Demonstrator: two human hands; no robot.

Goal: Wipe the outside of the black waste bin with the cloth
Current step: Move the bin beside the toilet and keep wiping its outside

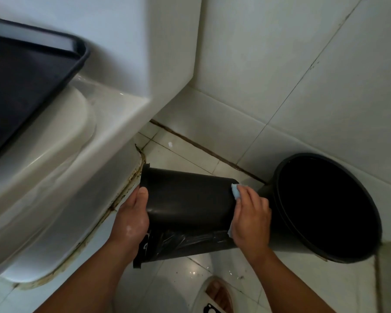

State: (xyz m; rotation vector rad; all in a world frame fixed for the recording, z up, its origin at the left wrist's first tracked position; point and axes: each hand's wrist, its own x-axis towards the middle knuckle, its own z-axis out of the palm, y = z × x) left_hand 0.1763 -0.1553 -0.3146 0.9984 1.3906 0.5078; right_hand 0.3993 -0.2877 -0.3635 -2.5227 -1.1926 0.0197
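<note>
A black waste bin (187, 199) is tipped on its side above the floor, with a black plastic liner bunched along its lower edge. My left hand (132, 220) grips the bin's left end, thumb over the rim. My right hand (251, 219) presses a light blue cloth (235, 191) against the bin's right end. Most of the cloth is hidden under the fingers; a corner shows below the palm.
A second black round bin (325, 206) stands open to the right, against the white tiled wall (303, 75). The white toilet (54, 177) with its dark seat lid (27, 86) fills the left. A foot in a white slipper (215, 294) is below on the tiled floor (183, 274).
</note>
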